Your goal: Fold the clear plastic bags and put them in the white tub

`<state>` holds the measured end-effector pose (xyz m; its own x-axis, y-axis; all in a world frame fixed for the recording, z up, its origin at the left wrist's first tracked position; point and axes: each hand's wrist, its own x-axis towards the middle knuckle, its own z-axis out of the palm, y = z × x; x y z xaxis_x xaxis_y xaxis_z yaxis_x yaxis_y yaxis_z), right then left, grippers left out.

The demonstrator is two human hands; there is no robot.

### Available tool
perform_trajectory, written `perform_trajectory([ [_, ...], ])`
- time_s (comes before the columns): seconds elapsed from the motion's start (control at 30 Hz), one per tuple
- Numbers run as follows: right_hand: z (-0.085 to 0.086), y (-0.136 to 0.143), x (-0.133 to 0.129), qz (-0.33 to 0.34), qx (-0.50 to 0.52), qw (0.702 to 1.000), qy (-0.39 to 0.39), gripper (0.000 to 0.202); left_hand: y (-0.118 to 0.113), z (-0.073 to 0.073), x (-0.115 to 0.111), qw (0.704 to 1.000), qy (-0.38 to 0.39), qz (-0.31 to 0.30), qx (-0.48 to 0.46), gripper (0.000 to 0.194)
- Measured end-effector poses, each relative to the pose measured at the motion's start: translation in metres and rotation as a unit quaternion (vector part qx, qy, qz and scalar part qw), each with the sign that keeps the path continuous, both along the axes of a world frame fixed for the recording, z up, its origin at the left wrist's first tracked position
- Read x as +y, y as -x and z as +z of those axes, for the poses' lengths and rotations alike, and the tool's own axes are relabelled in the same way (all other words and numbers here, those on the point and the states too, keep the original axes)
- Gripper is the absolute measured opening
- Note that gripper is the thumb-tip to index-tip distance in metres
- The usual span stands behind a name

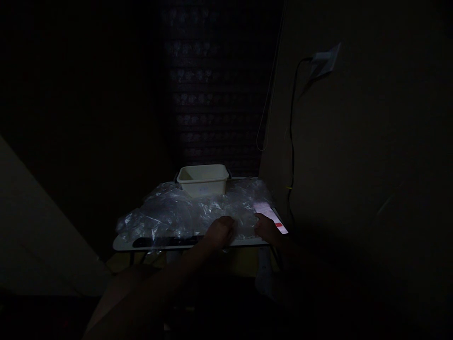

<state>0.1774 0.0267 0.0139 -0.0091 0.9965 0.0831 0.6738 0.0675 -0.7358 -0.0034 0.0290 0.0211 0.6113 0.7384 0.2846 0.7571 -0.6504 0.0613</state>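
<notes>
Crumpled clear plastic (170,212), in thin sheets or bags, covers most of a small white-edged table (123,243). My left hand (220,230) is closed on the plastic near the table's front edge, its fingers curled down. To its right, my right hand (265,227) is also closed, pinching the plastic, with the thumb side towards the left hand. Dim light hides the exact grip of the fingertips. A lit phone screen (271,216) lies just beyond my right hand, partly under the plastic. Behind the plastic stands a cream rectangular tub (203,186), open at the top.
A dark slot (159,242) runs along the table's front edge. Behind the table hang dark blinds (212,94) with a looped cord (262,148). On the right wall, a black cable (292,123) drops from a socket (323,61) towards the table.
</notes>
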Motion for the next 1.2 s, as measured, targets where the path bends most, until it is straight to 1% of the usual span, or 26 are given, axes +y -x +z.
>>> perform_trajectory([
  [0.03,0.000,0.000,0.000,0.005,-0.016,1.000,-0.007,0.048,-0.003,-0.004,-0.001,1.000,-0.007,-0.021,0.015,0.031],
  [0.1,0.001,0.000,-0.001,0.009,-0.073,0.997,-0.024,0.045,-0.008,-0.012,-0.002,0.999,-0.015,-0.031,0.040,0.040],
  [0.17,0.006,-0.001,-0.003,-0.007,-0.161,0.985,-0.057,0.039,-0.011,-0.020,-0.002,0.998,-0.011,-0.016,0.061,0.047],
  [0.23,0.012,-0.001,-0.006,-0.030,-0.245,0.964,-0.100,0.033,-0.013,-0.025,-0.003,0.997,-0.004,0.003,0.077,0.051],
  [0.3,0.016,0.002,-0.006,-0.022,-0.286,0.948,-0.138,0.031,-0.015,-0.028,-0.003,0.996,-0.006,0.015,0.088,0.053],
  [0.4,0.013,0.014,-0.003,0.045,-0.264,0.947,-0.180,0.034,-0.021,-0.025,-0.001,0.995,-0.013,0.031,0.096,0.053],
  [0.5,0.001,0.031,0.003,0.128,-0.235,0.939,-0.218,0.037,-0.026,-0.020,0.002,0.994,-0.008,0.024,0.103,0.048],
  [0.57,-0.008,0.040,0.007,0.168,-0.222,0.931,-0.237,0.039,-0.029,-0.018,0.003,0.994,0.001,0.014,0.112,0.048],
  [0.67,-0.021,0.043,0.013,0.194,-0.229,0.923,-0.241,0.042,-0.031,-0.019,0.003,0.994,0.019,0.035,0.105,0.050],
  [0.87,-0.035,0.034,0.016,0.193,-0.297,0.909,-0.217,0.046,-0.028,-0.021,-0.002,0.988,0.066,0.100,0.102,0.057],
  [1.03,-0.039,0.030,0.017,0.159,-0.344,0.905,-0.192,0.048,-0.026,-0.020,-0.001,0.982,0.074,0.145,0.099,0.064],
  [1.13,-0.038,0.028,0.016,0.131,-0.354,0.910,-0.175,0.050,-0.026,-0.022,0.001,0.980,0.064,0.167,0.087,0.070],
  [1.2,-0.037,0.026,0.015,0.123,-0.354,0.911,-0.174,0.050,-0.027,-0.024,0.001,0.979,0.061,0.176,0.085,0.073],
])
